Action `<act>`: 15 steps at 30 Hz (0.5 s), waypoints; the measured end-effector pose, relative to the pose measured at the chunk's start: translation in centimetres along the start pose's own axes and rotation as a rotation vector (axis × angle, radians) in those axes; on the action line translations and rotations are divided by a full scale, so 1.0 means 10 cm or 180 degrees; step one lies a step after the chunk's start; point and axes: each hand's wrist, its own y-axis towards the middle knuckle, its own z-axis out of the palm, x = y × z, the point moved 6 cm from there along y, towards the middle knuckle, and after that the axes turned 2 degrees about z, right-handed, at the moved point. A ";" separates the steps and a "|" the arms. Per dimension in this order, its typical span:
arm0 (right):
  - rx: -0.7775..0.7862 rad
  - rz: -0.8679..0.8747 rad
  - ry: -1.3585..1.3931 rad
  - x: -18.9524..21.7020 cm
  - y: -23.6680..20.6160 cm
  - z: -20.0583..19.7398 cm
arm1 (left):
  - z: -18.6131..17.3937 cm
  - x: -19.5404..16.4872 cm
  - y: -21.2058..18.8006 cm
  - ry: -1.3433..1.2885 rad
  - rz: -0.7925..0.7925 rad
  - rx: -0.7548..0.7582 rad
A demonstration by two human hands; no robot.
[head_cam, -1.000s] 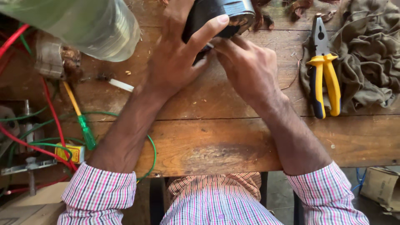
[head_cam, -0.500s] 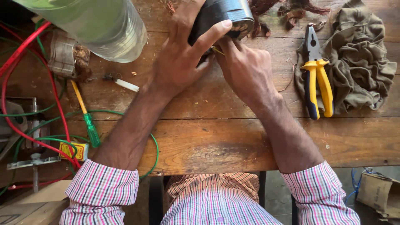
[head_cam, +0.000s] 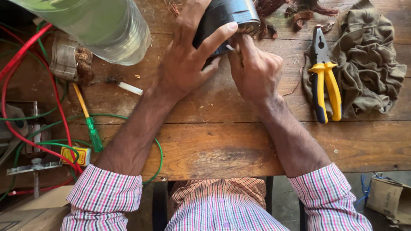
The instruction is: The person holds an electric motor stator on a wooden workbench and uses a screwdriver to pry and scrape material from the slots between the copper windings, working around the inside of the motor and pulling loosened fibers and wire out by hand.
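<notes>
head view: left hand [head_cam: 186,64] grips dark cylinder [head_cam: 227,19], right hand [head_cam: 254,70] touching.

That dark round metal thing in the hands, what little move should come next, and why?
Probably a small pull with the right hand. The left hand is wrapped around the dark round metal part, steadying it, while the right fingers press in at its open end, seemingly pinching something too small to make out. Loose coppery wire scraps lie just beyond, and the pliers rest untouched on the cloth.

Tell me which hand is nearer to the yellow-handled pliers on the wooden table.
Right. The right hand is beside the yellow-handled pliers, not touching; the left hand is farther away.
</notes>
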 end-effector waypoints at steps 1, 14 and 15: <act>-0.0014 0.0000 0.0101 0.00 0.01 -0.01 | 0.00 0.00 0.00 -0.0001 0.0003 -0.0004; 0.0782 0.0374 0.0467 0.14 0.04 -0.12 | 0.00 -0.01 -0.01 0.0016 -0.0099 0.0040; 0.0823 0.0215 0.0416 0.16 0.05 -0.11 | 0.00 -0.01 -0.01 0.0016 -0.0101 0.0042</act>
